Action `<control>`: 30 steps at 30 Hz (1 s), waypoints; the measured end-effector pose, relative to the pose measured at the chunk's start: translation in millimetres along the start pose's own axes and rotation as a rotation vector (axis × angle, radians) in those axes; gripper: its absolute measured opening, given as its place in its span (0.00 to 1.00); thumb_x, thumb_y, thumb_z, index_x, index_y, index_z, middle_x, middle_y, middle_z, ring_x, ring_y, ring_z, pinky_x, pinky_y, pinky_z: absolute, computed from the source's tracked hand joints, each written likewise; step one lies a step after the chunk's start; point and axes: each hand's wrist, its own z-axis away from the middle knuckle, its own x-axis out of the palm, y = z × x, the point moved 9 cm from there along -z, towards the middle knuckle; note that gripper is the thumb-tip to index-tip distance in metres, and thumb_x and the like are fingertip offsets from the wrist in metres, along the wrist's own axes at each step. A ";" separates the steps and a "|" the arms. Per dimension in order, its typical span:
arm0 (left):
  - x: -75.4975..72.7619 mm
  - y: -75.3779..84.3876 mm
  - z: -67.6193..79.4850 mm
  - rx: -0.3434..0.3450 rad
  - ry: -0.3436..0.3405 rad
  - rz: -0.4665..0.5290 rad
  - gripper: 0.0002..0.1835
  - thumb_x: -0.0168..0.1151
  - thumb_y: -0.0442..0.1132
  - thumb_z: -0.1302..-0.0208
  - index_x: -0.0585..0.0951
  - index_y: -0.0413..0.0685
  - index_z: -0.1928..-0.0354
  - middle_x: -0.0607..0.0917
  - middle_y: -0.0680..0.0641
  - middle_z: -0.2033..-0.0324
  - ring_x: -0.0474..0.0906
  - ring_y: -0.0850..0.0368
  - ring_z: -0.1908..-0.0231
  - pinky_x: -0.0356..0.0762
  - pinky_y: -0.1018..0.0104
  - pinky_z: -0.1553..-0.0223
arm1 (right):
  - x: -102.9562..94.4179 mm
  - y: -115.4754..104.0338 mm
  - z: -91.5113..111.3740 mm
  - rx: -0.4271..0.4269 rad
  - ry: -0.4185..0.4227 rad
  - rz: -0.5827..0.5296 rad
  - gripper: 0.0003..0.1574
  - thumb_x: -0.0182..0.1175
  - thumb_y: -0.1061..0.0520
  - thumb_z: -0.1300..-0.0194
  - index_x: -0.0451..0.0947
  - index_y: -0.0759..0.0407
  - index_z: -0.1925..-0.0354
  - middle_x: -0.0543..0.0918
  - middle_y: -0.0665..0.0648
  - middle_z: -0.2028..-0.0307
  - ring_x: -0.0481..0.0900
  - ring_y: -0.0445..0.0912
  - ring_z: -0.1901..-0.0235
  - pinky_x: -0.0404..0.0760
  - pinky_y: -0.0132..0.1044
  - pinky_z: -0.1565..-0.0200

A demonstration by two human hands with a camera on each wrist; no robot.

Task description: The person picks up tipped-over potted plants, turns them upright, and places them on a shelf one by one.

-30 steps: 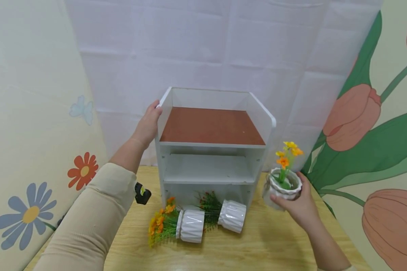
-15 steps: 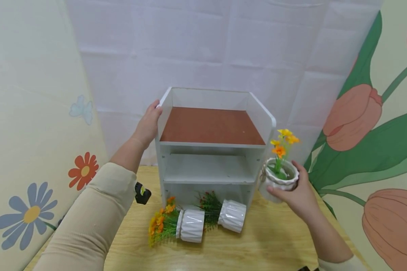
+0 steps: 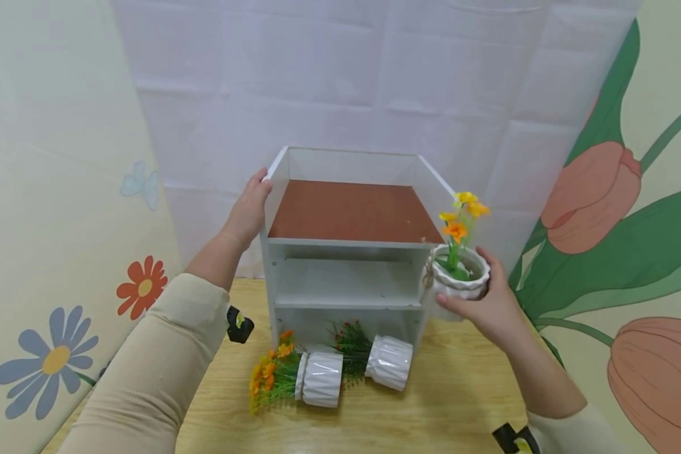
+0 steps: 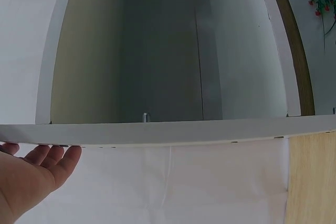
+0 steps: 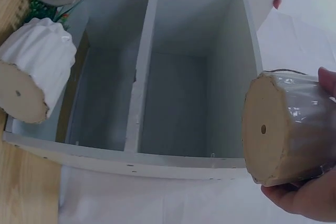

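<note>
A white ruffled flowerpot (image 3: 458, 290) with yellow and orange artificial flowers (image 3: 456, 221) is held upright by my right hand (image 3: 496, 306), off the table beside the shelf's right side. Its brown base and clear wrapping show in the right wrist view, with fingers and thumb on opposite sides. My left hand (image 3: 248, 211) rests against the left side panel of the white shelf unit (image 3: 349, 243), near its top edge. In the left wrist view, that hand's fingertips (image 4: 71, 156) touch the panel's outer face; its thumb is hard to make out.
Two white pots lie on their sides before the shelf: one with orange flowers (image 3: 320, 378), the other with small red flowers (image 3: 389, 361). The unit has a brown top board (image 3: 354, 211) and a middle shelf (image 3: 349, 284), on a wooden table (image 3: 448, 403). White cloth (image 3: 346, 75) hangs behind.
My right hand has raised the flowerpot and moved it left, so it now overlaps the shelf's right edge in the head view. The left hand and the two lying pots have stayed put.
</note>
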 end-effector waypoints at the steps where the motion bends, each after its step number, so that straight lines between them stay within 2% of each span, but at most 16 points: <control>1: -0.3 0.0 0.0 -0.001 0.002 0.002 0.33 0.25 0.59 0.25 0.40 0.63 0.21 0.53 0.41 0.24 0.53 0.38 0.28 0.52 0.29 0.32 | 0.0 -3.1 -1.1 -0.005 -0.002 0.001 0.73 0.73 0.49 0.44 0.29 0.50 0.22 0.53 0.68 0.27 0.61 0.60 0.32 0.73 0.51 0.40; 3: -0.5 0.3 0.5 -0.003 0.003 0.004 0.33 0.25 0.59 0.25 0.40 0.63 0.21 0.54 0.41 0.25 0.53 0.38 0.28 0.52 0.30 0.32 | 0.1 -9.7 -2.9 -0.019 -0.004 -0.002 0.73 0.73 0.48 0.45 0.29 0.50 0.22 0.53 0.69 0.27 0.60 0.61 0.32 0.71 0.55 0.39; 6: -0.7 -0.2 0.7 -0.004 0.007 0.000 0.33 0.26 0.59 0.25 0.40 0.62 0.21 0.54 0.41 0.25 0.54 0.38 0.28 0.52 0.30 0.32 | -0.6 -18.4 -6.0 -0.037 -0.003 -0.011 0.73 0.73 0.49 0.45 0.30 0.50 0.22 0.53 0.68 0.27 0.60 0.61 0.32 0.69 0.56 0.38; 20: -1.3 -1.6 0.2 -0.001 0.011 -0.006 0.33 0.25 0.58 0.25 0.40 0.62 0.21 0.54 0.41 0.25 0.55 0.38 0.29 0.54 0.29 0.33 | 1.7 -55.1 -25.7 -0.082 -0.014 -0.048 0.73 0.74 0.48 0.46 0.31 0.49 0.22 0.54 0.64 0.27 0.60 0.58 0.31 0.69 0.54 0.36; 30: -2.8 -3.5 0.1 0.000 0.020 -0.012 0.33 0.25 0.58 0.25 0.41 0.61 0.21 0.55 0.41 0.25 0.55 0.38 0.29 0.53 0.30 0.33 | 9.5 -77.1 -41.7 -0.071 -0.030 -0.055 0.75 0.75 0.45 0.48 0.31 0.46 0.22 0.56 0.63 0.27 0.62 0.57 0.31 0.71 0.55 0.36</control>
